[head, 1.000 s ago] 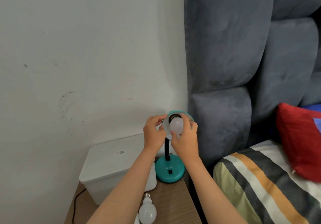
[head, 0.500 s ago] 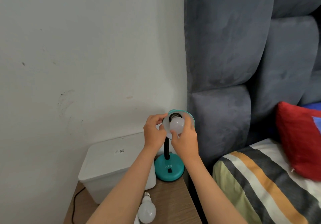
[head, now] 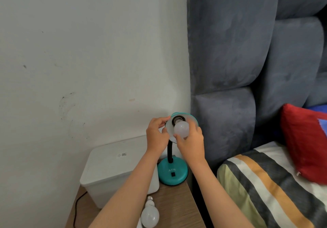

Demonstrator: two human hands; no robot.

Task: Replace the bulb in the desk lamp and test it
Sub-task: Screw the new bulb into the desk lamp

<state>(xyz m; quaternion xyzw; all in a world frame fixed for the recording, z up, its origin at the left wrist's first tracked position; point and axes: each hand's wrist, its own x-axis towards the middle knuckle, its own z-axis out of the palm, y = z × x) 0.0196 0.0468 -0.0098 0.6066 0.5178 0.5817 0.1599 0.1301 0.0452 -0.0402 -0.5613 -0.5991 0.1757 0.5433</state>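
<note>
Head view — bulb point(head: 181, 129) in lampshade point(head: 169, 130)

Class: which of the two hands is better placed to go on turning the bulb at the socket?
Right hand: its fingers grip the bulb. The left hand steadies the shade.

Dim, soft light; wide-angle edge distortion.

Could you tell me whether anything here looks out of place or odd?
A spare bulb lies loose on its side near the table's front edge, where it could roll. The wall has dark scuffs. Nothing else stands out.
</note>
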